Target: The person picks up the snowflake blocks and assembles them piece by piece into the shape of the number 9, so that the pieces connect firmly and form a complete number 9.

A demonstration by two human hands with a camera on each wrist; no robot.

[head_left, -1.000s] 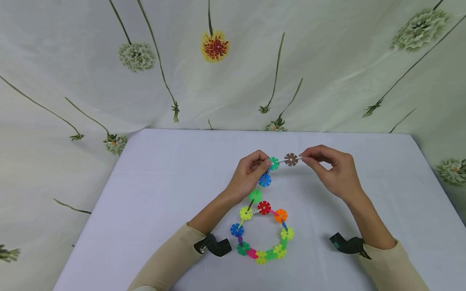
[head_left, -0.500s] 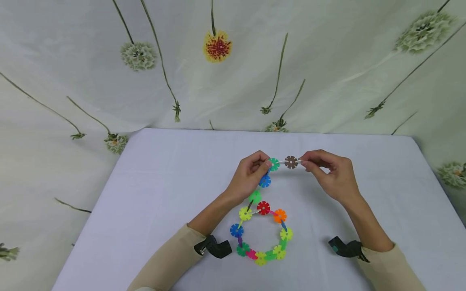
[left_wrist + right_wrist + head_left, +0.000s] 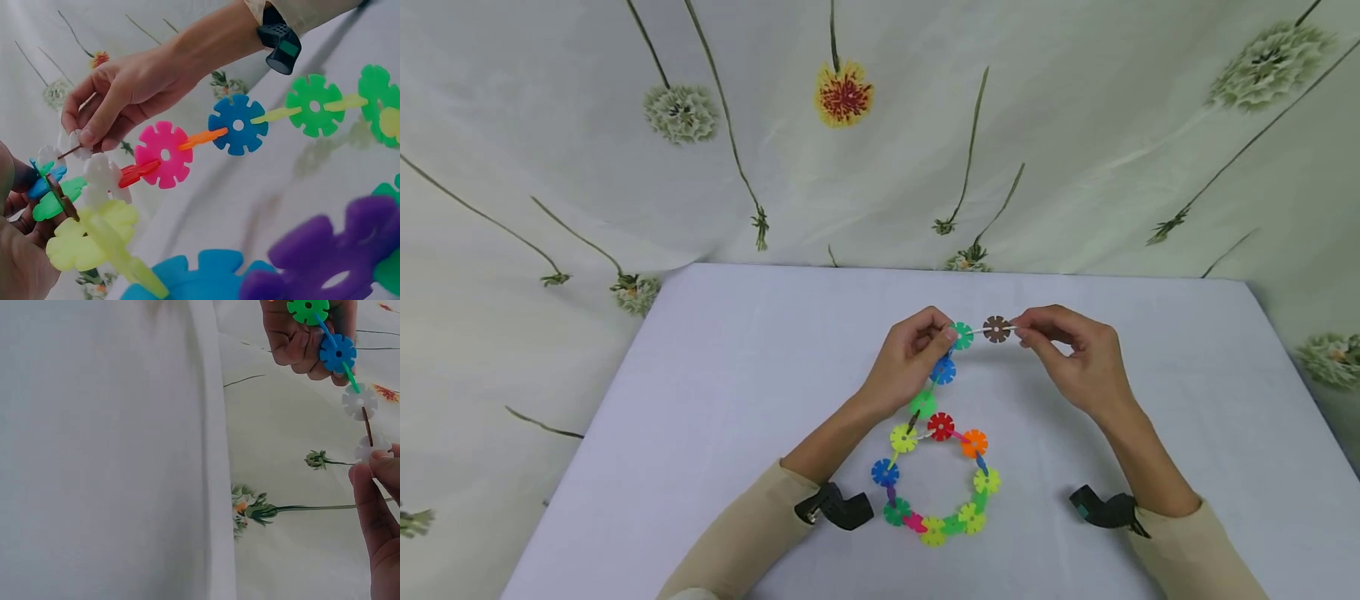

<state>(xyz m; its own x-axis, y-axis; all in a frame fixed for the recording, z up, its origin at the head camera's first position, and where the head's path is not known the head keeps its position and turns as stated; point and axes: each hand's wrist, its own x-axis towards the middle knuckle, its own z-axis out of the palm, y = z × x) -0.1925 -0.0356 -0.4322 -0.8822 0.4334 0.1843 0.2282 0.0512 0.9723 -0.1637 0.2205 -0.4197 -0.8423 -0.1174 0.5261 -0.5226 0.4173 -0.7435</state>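
A chain of notched plastic snowflake discs runs up from a ring of them. In the head view my left hand (image 3: 906, 362) pinches the chain near its upper end, by a teal-green disc (image 3: 962, 336) with a blue disc (image 3: 943, 370) below. Beyond it come an edge-on white disc (image 3: 978, 332) and a brown disc (image 3: 997, 329). My right hand (image 3: 1075, 358) pinches another white disc between thumb and forefinger, right at the brown one's edge. In the right wrist view this white disc (image 3: 370, 450) meets the edge-on brown disc (image 3: 367, 425).
The ring, with its red disc (image 3: 941, 427), orange disc (image 3: 974, 443) and several others, lies on the white-covered table (image 3: 737, 350) below the hands. A flower-print cloth (image 3: 910, 150) hangs behind. Each wrist wears a black camera.
My right hand has shifted slightly left, bringing its white disc closer against the brown disc. My left hand keeps its hold and has hardly moved; the ring stays in place.
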